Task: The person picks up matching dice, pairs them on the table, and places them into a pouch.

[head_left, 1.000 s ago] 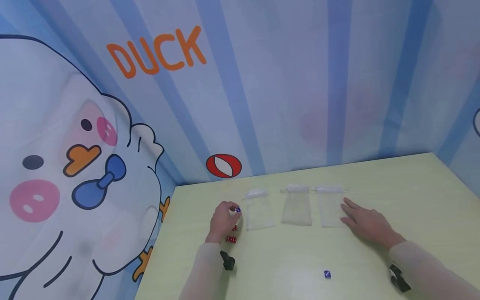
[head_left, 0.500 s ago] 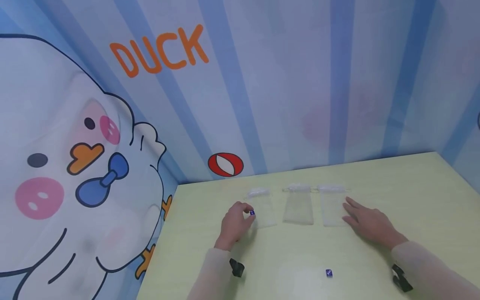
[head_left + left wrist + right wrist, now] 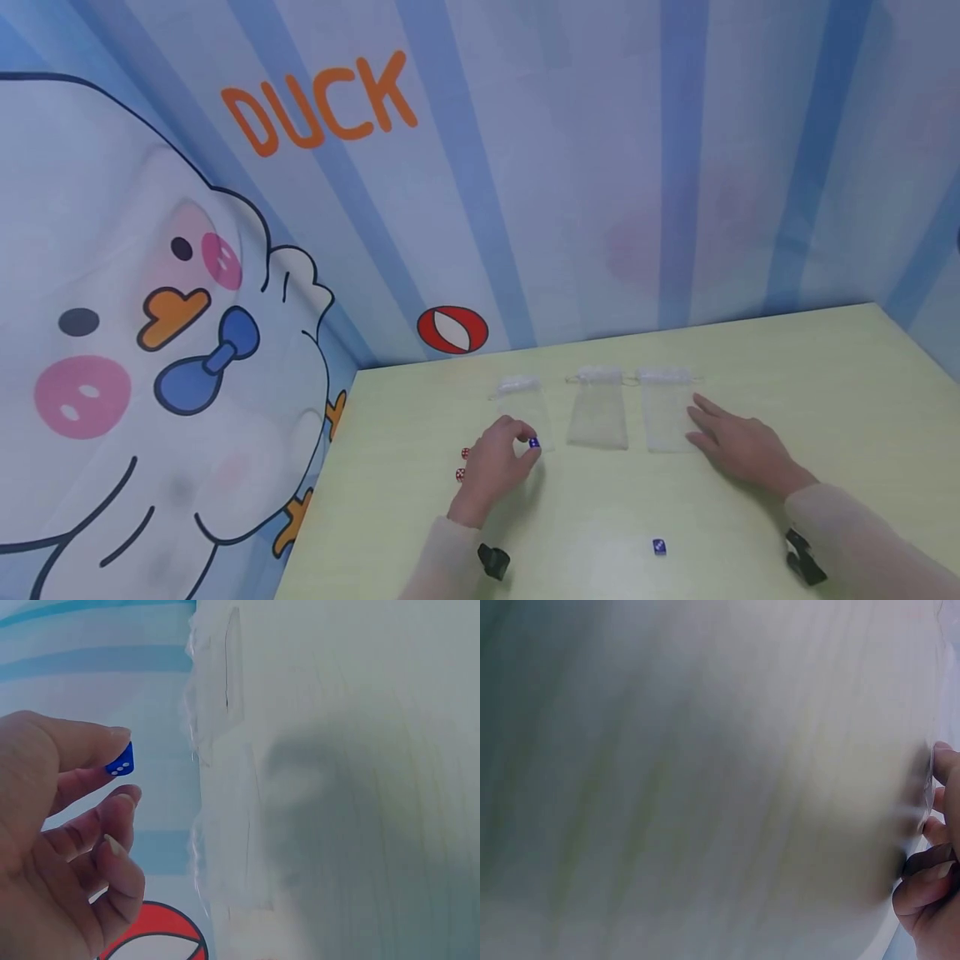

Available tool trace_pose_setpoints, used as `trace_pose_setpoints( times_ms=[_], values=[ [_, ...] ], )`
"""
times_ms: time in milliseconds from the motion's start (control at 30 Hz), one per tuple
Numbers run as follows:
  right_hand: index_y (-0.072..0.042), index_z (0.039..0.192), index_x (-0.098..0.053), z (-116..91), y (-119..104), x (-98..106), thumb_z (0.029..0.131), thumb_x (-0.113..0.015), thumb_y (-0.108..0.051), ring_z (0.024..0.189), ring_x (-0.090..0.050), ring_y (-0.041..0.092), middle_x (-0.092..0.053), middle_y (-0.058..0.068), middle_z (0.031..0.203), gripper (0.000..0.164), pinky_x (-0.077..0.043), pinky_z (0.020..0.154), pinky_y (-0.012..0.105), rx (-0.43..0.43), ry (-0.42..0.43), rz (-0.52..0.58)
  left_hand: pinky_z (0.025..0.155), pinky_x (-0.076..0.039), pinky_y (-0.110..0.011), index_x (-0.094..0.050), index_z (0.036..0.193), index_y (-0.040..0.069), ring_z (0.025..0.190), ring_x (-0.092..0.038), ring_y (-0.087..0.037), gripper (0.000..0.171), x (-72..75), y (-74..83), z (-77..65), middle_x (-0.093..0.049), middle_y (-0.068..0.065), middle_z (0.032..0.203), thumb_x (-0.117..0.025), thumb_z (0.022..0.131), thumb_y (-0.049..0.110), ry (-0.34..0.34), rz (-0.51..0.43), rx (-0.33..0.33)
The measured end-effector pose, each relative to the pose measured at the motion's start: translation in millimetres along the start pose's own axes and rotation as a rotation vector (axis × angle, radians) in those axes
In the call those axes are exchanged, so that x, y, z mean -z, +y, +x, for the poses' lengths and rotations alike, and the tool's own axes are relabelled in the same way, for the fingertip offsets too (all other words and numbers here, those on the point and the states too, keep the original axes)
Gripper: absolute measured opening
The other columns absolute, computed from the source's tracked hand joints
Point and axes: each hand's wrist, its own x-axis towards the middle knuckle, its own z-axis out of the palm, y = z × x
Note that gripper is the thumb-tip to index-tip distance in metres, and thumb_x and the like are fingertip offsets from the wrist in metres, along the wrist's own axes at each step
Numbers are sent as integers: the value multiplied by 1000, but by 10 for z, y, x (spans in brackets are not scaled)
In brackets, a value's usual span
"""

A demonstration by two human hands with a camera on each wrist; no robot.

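Between thumb and forefinger my left hand (image 3: pixel 491 467) pinches a small blue die (image 3: pixel 121 760) with white pips, held above the table in front of the left mesh bag (image 3: pixel 517 405). The other fingers of that hand are bent and hold nothing in the left wrist view. My right hand (image 3: pixel 742 450) lies with extended fingers at the right edge of the right mesh bag (image 3: pixel 663 417). Between those two bags lies the middle mesh bag (image 3: pixel 597 414). A second blue die (image 3: pixel 659 547) rests on the table nearer to me.
Red dice (image 3: pixel 461 475) sit on the table just left of my left hand, partly covered by it. The pale yellow table (image 3: pixel 825 375) meets a blue striped backdrop (image 3: pixel 562 183) with a printed duck (image 3: pixel 97 250) at the left.
My left hand has carried the blue die to the right and slightly toward me, from near the red dice to over the left bag's lower part. The right hand stays in place.
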Motion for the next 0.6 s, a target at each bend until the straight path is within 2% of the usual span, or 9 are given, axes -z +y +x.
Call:
trace_pose_setpoints(
  times_ms=[200,333,600],
  values=[
    [5,137,-53,-10,5,-8,101,-56,-31,104,-62,47,-43,24,147,52,-49,80,58,5,10,-4,73,-49,-26,-72,105,18,82,-55,-8,18,-63,132,-75,-61,8,97,-75,90,27,-15,-8,-21],
    [5,136,-54,-11,2,-8,100,-56,-32,103,-62,47,-43,24,146,52,-49,78,57,1,9,-7,66,-47,-23,-72,105,18,76,-53,-6,18,-98,203,-114,-62,9,94,-75,89,26,-27,-17,-50],
    [6,135,-55,-13,-10,9,100,-57,-31,98,-64,46,-44,25,145,51,-51,72,54,4,16,-9,55,-40,-19,-71,98,18,65,-48,1,13,-228,306,-217,-61,12,85,-75,87,22,-10,-33,-166]
  ],
)
